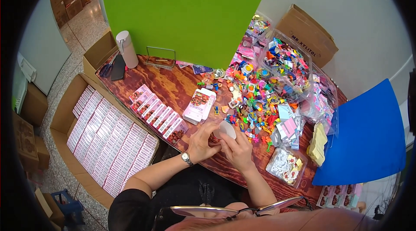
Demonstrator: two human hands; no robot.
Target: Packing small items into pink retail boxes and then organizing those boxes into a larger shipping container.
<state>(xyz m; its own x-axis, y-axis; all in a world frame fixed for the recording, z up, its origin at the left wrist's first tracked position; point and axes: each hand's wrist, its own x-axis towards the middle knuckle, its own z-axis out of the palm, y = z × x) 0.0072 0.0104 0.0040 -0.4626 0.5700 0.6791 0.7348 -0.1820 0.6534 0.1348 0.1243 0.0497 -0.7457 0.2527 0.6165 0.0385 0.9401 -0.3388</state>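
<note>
My left hand [201, 144] and my right hand [238, 150] are closed around one small carton with a pale rounded flap [227, 130] standing up from it. Most of the carton is hidden by my fingers; a bit of dark red print shows between them. A watch is on my left wrist. Just beyond my hands lies a stack of flattened pink-and-white cartons [199, 106]. To the left, a row of filled-out pink boxes [158, 114] stands along the table edge. Small colourful plastic toys [253, 96] are heaped right of my hands.
A large cardboard box [82, 169] packed with rows of pink-and-white boxes stands at the left. On the table are a pale flask [126, 49], a phone [117, 68], a wire stand [161, 57], a clear tub of toys [284, 64] and a tray of small pieces [286, 166]. A green panel [182, 14] rises behind.
</note>
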